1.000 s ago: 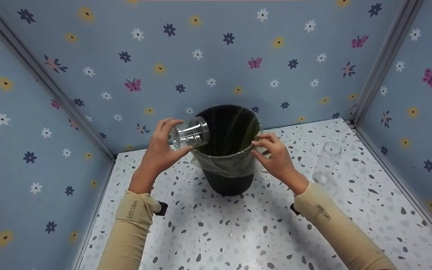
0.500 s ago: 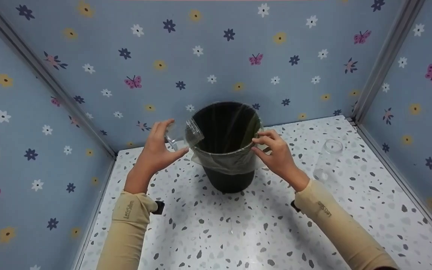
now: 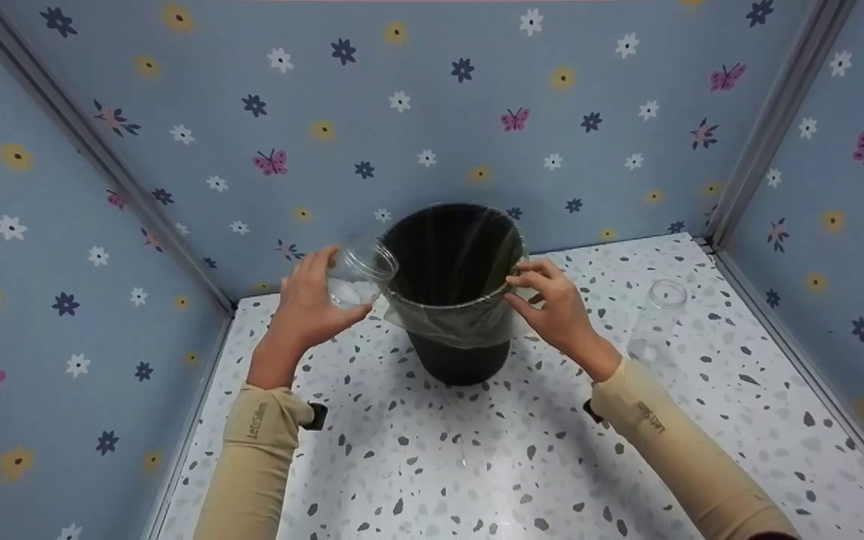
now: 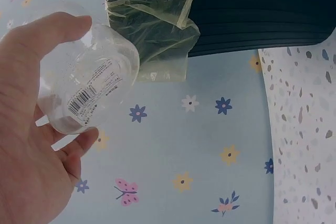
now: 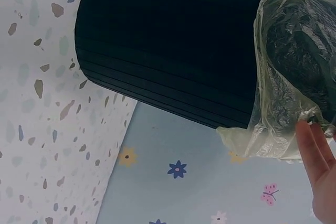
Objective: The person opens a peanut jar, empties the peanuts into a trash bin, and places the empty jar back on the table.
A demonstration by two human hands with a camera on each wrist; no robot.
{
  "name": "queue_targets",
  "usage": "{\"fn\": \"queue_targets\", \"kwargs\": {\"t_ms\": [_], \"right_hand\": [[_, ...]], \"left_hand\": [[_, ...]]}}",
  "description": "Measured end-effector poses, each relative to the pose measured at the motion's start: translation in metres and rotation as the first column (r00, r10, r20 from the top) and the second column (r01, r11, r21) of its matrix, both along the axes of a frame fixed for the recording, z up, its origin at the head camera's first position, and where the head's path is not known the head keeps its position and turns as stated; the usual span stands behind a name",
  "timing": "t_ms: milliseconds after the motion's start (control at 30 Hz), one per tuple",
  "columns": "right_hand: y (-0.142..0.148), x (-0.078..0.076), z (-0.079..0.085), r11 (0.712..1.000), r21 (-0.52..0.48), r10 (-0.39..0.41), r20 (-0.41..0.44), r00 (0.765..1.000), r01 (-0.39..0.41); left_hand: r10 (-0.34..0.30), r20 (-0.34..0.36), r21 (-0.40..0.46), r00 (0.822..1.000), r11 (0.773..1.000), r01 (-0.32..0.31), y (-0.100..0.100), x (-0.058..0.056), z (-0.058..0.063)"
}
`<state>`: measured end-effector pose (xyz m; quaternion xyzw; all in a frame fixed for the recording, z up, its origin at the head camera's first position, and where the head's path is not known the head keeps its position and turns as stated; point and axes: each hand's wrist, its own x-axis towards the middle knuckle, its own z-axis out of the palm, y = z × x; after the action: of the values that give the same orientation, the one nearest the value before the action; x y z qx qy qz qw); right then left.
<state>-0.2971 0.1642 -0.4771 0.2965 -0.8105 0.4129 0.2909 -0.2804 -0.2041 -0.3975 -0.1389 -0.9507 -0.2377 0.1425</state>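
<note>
My left hand grips a clear plastic jar, thumb and fingers spread around its sides. The jar leans toward the bin, its threaded mouth beside the left rim. In the left wrist view its base shows, with a barcode label. A dark, ribbed trash bin stands upright between my hands. Its thin, pale yellowish bin liner is folded down over the rim. On the bin's right side my right hand pinches the liner at the rim. Part of that hand is cut off in the right wrist view.
A second clear jar stands on the speckled white tabletop, right of my right hand. A blue flowered panel rises close behind the bin. Similar panels with grey metal corner posts enclose the left and right sides.
My left hand has drawn back slightly left, and the jar has turned from nearly sideways to more upright, its mouth moving off the bin's opening. My right hand keeps its place on the liner.
</note>
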Motion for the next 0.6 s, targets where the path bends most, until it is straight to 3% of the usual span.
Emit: {"fn": "queue_targets", "kwargs": {"t_ms": [100, 300, 467, 600], "right_hand": [[0.0, 0.0, 0.0, 1.0, 0.002, -0.01, -0.005, 1.0, 0.01], [0.0, 0.002, -0.003, 1.0, -0.005, -0.004, 0.013, 1.0, 0.004], [0.001, 0.002, -0.002, 1.0, -0.004, 0.0, 0.029, 1.0, 0.0], [0.001, 0.001, 0.001, 1.0, 0.021, -0.005, 0.013, 1.0, 0.005]], "left_hand": [[0.022, 0.02, 0.015, 1.0, 1.0, -0.022, -0.002, 0.002, -0.004], [0.07, 0.055, 0.104, 0.996, 0.992, -0.076, -0.008, 0.009, -0.026], [0.064, 0.072, 0.23, 0.995, 0.97, -0.079, -0.017, 0.014, -0.046], [0.113, 0.043, 0.293, 0.993, 0.949, -0.121, -0.023, 0.018, -0.063]]}}
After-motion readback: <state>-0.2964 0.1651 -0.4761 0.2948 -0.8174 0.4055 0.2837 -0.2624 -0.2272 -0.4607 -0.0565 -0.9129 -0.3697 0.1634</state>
